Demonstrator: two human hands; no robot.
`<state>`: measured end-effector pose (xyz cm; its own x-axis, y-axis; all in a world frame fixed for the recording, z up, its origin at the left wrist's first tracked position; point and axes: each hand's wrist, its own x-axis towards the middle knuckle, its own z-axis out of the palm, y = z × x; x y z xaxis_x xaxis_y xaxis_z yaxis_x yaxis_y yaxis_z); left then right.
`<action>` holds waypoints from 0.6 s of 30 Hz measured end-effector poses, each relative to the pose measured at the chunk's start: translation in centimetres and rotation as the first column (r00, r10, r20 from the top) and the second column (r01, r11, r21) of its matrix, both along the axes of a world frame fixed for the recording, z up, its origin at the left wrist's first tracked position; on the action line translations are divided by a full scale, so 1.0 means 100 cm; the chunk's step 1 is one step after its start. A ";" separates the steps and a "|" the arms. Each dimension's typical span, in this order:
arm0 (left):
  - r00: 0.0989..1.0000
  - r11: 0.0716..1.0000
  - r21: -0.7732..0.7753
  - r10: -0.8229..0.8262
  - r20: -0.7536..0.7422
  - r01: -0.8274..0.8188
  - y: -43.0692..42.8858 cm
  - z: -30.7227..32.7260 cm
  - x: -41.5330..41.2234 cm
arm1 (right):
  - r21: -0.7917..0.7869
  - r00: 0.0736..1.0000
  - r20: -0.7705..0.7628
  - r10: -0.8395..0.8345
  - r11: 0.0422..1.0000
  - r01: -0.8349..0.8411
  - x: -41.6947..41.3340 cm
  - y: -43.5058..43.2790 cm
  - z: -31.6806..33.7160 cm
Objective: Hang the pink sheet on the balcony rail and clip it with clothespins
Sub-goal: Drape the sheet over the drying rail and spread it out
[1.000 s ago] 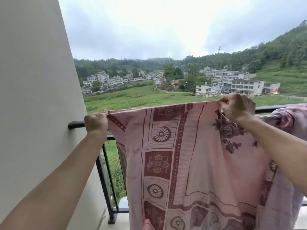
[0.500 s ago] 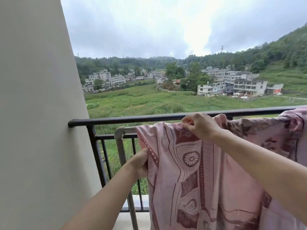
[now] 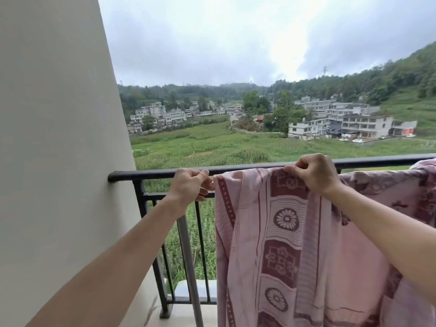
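Note:
The pink sheet [image 3: 283, 232], patterned with dark red flowers and squares, hangs in front of me just below the black balcony rail [image 3: 151, 173]. My left hand [image 3: 188, 185] pinches its upper left corner right by the rail. My right hand [image 3: 313, 173] pinches the top edge further right, at rail height. More of the sheet lies bunched along the rail at the far right. No clothespins are visible.
A pale wall [image 3: 59, 161] closes off the left side where the rail ends. A grey pipe [image 3: 188, 267] stands upright inside the black railing bars. Beyond the rail lie green fields and distant buildings.
The sheet dropped from a wide spread above the rail, then both hands came up again; my left hand rose from the sheet's side edge to its top corner by the rail.

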<state>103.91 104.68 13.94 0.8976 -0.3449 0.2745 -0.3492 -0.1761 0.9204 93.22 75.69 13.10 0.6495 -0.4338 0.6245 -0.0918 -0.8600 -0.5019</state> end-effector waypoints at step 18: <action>0.838 0.764 0.490 -0.533 0.114 0.420 -0.102 0.058 -0.042 | 0.053 0.934 -0.345 0.096 0.995 -0.082 -0.062 0.072 -0.045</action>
<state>99.67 94.46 19.70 0.5120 -0.8420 0.1701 -0.6871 -0.2826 0.6693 87.01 82.93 8.58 0.8597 -0.3828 0.3383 -0.1895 -0.8539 -0.4846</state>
